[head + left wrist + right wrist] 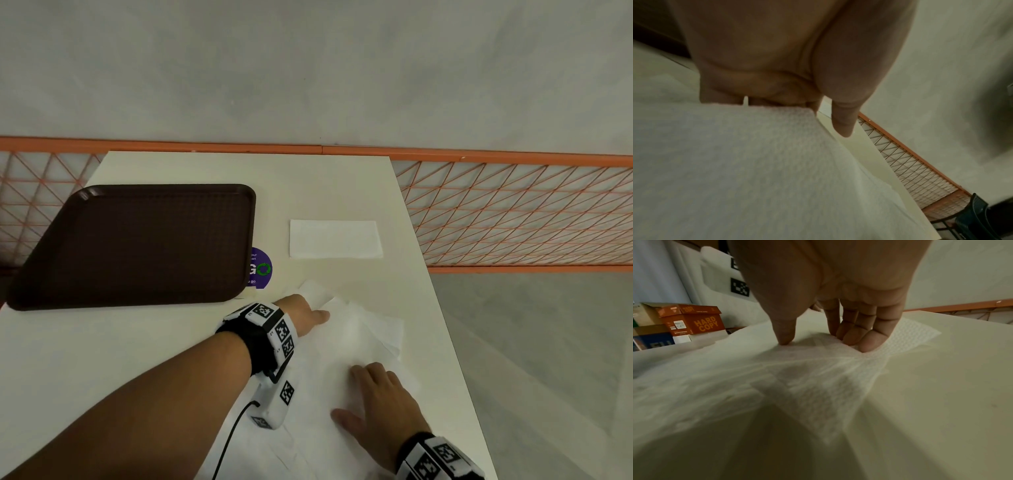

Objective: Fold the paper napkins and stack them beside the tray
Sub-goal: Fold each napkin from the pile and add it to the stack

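One folded napkin [335, 238] lay right of tray [137, 243]. I logged left hand [303, 311] pinching the loose napkin's [346, 346] far edge, right hand [380, 407] pressing it flat, fingers together. Step: folding. Next, I judged: crease, then stack.

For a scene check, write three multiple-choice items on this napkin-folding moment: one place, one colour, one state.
1. The folded white paper napkin lies
A. on the tray
B. on the cream table, right of the tray
C. on the floor

2. The plastic tray is
A. dark brown
B. orange
C. white

3. The right hand
A. hangs idle
B. presses the loose unfolded napkins
C. grips the tray

Key: 1 B, it lies apart from the tray; 2 A, by the head view; 3 B, fingertips rest on paper.
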`<state>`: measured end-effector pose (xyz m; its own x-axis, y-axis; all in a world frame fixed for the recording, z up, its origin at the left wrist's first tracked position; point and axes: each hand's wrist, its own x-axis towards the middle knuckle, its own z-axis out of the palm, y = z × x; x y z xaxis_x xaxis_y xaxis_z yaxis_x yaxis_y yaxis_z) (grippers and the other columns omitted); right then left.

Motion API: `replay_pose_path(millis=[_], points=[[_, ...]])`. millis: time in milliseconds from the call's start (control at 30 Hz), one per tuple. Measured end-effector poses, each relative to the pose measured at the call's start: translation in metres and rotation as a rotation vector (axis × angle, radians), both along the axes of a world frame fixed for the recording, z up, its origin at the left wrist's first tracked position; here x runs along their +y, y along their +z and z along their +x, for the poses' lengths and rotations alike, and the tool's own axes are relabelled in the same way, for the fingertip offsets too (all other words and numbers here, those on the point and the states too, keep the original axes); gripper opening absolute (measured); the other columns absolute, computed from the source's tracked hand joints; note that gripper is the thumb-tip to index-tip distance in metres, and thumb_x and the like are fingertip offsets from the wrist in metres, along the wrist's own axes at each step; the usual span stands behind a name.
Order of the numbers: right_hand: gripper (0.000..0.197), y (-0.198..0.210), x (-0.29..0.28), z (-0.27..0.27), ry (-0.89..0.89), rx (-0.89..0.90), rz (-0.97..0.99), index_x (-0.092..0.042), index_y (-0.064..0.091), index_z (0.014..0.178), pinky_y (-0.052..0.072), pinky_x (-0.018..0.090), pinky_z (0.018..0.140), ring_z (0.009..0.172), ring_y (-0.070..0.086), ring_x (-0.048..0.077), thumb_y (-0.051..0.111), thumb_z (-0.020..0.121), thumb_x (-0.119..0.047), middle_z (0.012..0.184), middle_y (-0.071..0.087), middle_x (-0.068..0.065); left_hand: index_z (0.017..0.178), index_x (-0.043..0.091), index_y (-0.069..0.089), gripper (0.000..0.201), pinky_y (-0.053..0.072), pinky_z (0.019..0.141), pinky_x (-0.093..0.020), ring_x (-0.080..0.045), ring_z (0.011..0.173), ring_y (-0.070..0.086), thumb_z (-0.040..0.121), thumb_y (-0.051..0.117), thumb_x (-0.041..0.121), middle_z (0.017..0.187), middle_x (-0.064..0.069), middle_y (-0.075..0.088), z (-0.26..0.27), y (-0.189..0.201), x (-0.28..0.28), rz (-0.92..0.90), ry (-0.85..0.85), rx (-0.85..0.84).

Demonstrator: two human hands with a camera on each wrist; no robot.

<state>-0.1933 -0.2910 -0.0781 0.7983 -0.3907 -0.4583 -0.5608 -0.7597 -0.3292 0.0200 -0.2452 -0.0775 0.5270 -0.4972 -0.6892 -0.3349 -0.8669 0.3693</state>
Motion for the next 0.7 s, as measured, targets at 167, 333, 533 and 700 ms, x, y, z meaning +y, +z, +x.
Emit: replay_pose_path(millis=[167,333,533,700], points=[[0.071,-0.001,-0.002,-0.001,0.007,0.003,-0.013,-0.026,0.029,0.144,0.04,0.03,0.1,0.124,0.038,0.017,0.047,0.087,-0.065,0.137,0.035,-0.008,0.062,0.017,0.043,0.038,0.035,0.061,-0.025,-0.016,0.063,0.046,0.091,0.059,0.036,0.064,0.001,0.045,-0.004,0.01,0.011,-0.161,-0.067,0.035],[0.091,0.006,-0.008,-0.009,-0.128,-0.089,0.074,-0.03,0.033,0.144,0.041,0.024,0.1,0.123,0.043,0.007,0.03,0.072,-0.086,0.136,0.04,-0.015,0.064,0.011,0.039,0.037,0.031,0.057,-0.028,-0.016,0.057,0.036,0.094,0.055,0.027,0.062,-0.002,0.037,-0.024,0.029,0.028,-0.427,-0.097,-0.041],[0.086,0.015,-0.024,-0.028,-0.708,-0.357,0.388,-0.027,0.039,0.14,0.046,0.029,0.087,0.1,0.058,0.007,0.038,0.074,-0.082,0.12,0.057,-0.005,0.084,-0.003,0.058,0.041,0.039,0.064,-0.03,-0.016,0.066,0.043,0.09,0.062,0.037,0.07,-0.006,0.048,-0.012,0.058,0.063,-0.741,0.145,0.24],[0.058,0.024,-0.009,-0.006,-0.881,-0.547,0.889,-0.025,0.051,0.133,0.051,0.043,0.097,0.109,0.065,0.015,0.065,0.085,-0.053,0.12,0.068,-0.006,0.118,0.02,0.062,0.044,0.048,0.098,-0.045,-0.022,0.099,0.065,0.081,0.061,0.045,0.112,-0.005,0.068,-0.003,0.032,0.096,-0.672,0.393,0.194]])
